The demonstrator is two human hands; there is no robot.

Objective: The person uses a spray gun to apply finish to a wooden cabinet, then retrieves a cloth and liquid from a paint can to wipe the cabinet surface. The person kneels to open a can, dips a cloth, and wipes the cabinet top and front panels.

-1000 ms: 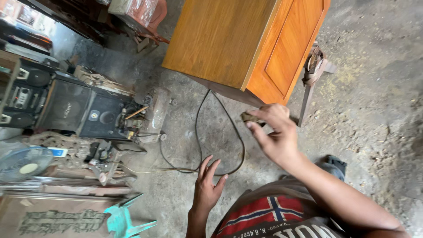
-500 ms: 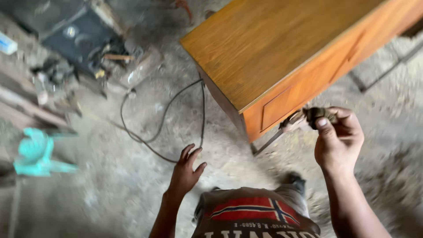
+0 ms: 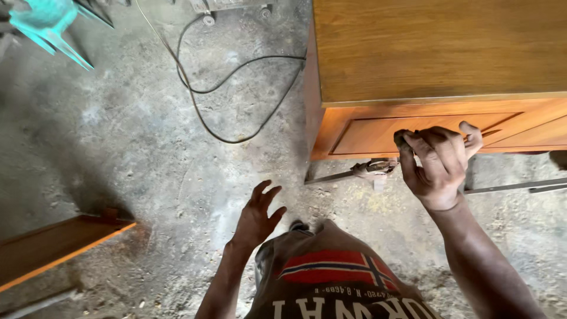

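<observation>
The right hand (image 3: pixel 440 162) is curled around a small dark object (image 3: pixel 403 139), held against the panelled front of the orange-brown wooden cabinet (image 3: pixel 437 53). The left hand (image 3: pixel 257 215) hangs released, fingers spread, above the dusty concrete floor (image 3: pixel 118 147). A black looping cable (image 3: pixel 236 88) lies beside the cabinet; a turquoise plastic piece (image 3: pixel 44 20) sits well apart.

No packages, labels, signs or screens show anywhere in the view. The nearest thing to one is the print on the shirt (image 3: pixel 336 277) at the bottom edge: a red rectangle crossed by a blue cross edged in white, with a row of pale lettering beneath it.
</observation>
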